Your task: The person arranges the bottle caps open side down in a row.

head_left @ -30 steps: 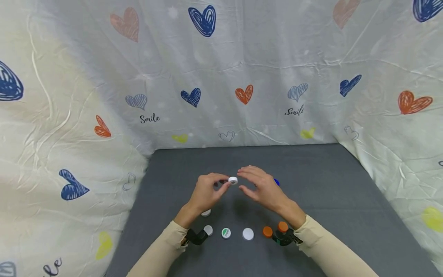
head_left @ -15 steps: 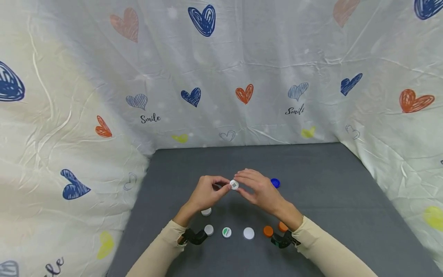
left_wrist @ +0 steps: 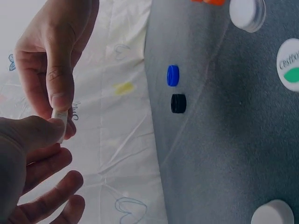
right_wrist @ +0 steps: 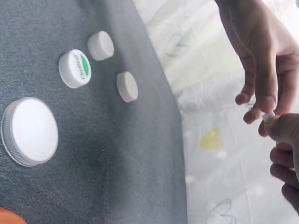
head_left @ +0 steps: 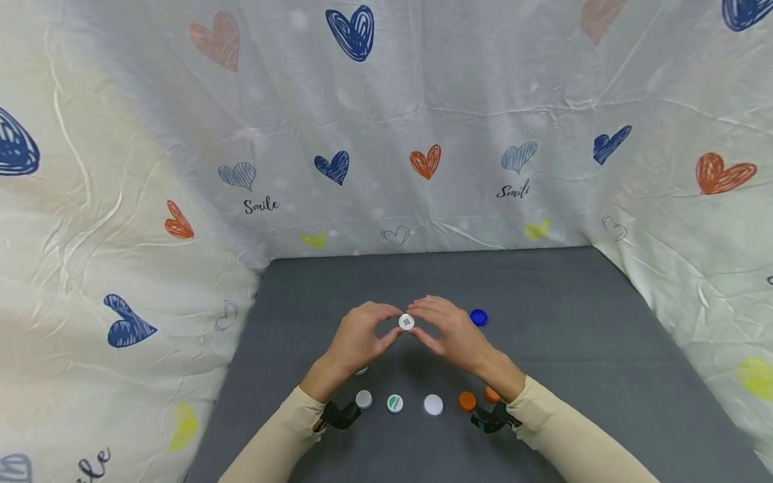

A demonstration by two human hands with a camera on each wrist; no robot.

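Note:
A small white bottle cap [head_left: 406, 322] with a greyish mark on its face is up between both hands, over the dark table. My left hand [head_left: 360, 330] pinches its left edge between thumb and forefinger. From the other side, my right hand [head_left: 455, 332] pinches it too, thumb below and fingers above in the head view. Seen from the left wrist, the cap [left_wrist: 60, 122] stands edge-on, mostly covered by both thumbs. In the right wrist view only a sliver of the cap [right_wrist: 268, 116] shows between the fingertips.
Nearer me lie a white cap [head_left: 364, 400], a green-marked cap [head_left: 395, 404], a large white lid [head_left: 433, 405] and orange caps [head_left: 468, 402]. Another white cap [right_wrist: 127, 87] is partly behind my left wrist. A blue cap [head_left: 479, 317] and black cap [left_wrist: 178, 103] sit farther back.
The white cap has turned from edge-tilted to face the head camera. My right hand has moved in from the right and taken hold of its other edge, uncovering the blue cap.

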